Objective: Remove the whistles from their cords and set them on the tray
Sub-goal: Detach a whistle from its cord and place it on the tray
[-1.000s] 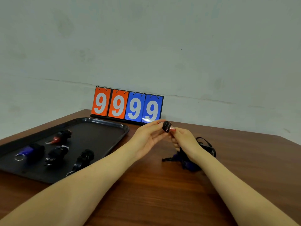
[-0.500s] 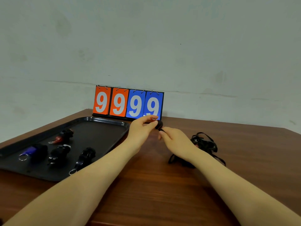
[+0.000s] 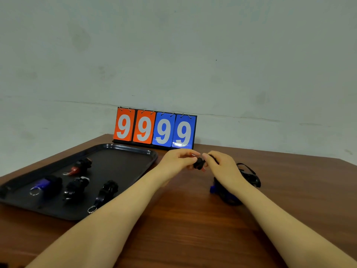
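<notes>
Black tray on left of wooden table, four whistles on it: blue-tipped one, red-tipped one, two black ones, some with key rings. Flip scoreboard behind reads 9999. Centre: left hand and right hand meet above the table, fingertips of both pinching one black whistle between them. Under right wrist, pile of black and blue cords on the table.

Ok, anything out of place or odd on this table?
Nothing stands out. Four whistles lie inside the tray, both hands pinch a black whistle, and loose cords sit heaped on the table.
</notes>
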`<act>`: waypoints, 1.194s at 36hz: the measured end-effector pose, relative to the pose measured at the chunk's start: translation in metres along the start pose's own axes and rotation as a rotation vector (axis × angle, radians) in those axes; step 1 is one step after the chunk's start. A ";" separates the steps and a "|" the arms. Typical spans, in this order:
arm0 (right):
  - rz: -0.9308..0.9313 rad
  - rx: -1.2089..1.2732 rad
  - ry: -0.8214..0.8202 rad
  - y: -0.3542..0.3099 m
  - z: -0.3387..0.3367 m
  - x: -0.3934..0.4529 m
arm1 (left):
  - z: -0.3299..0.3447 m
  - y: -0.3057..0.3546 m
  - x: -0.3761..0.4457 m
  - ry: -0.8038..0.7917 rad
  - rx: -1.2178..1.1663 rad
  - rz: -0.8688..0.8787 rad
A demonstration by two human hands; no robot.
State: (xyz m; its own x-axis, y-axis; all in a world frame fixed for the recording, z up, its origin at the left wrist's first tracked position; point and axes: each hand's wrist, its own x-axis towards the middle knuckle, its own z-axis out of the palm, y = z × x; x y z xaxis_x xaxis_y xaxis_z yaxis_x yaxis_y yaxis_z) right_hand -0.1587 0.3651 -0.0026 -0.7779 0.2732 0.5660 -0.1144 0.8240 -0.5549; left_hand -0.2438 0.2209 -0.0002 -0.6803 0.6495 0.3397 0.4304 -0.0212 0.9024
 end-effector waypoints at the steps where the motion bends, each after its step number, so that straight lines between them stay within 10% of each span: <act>1: 0.011 0.018 -0.012 -0.001 -0.001 0.000 | 0.000 0.000 -0.001 -0.021 -0.045 -0.011; 12: 0.297 0.689 -0.147 -0.006 -0.007 0.002 | 0.003 0.006 -0.003 -0.160 -0.720 -0.112; 22: 0.275 0.610 -0.104 -0.019 0.005 0.003 | 0.009 0.006 -0.001 -0.002 -1.059 -0.155; 34: 0.025 -0.054 -0.195 -0.013 0.013 0.001 | 0.006 -0.003 0.002 0.126 -0.725 -0.032; 43: -0.010 -0.046 -0.177 -0.015 0.012 -0.002 | -0.001 -0.011 0.006 0.320 -0.135 0.047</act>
State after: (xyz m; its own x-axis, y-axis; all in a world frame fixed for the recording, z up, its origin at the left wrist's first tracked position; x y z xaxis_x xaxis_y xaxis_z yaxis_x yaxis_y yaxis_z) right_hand -0.1628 0.3458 -0.0026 -0.8740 0.1764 0.4528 -0.0977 0.8490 -0.5193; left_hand -0.2538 0.2245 -0.0080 -0.8227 0.3742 0.4280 0.3975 -0.1596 0.9036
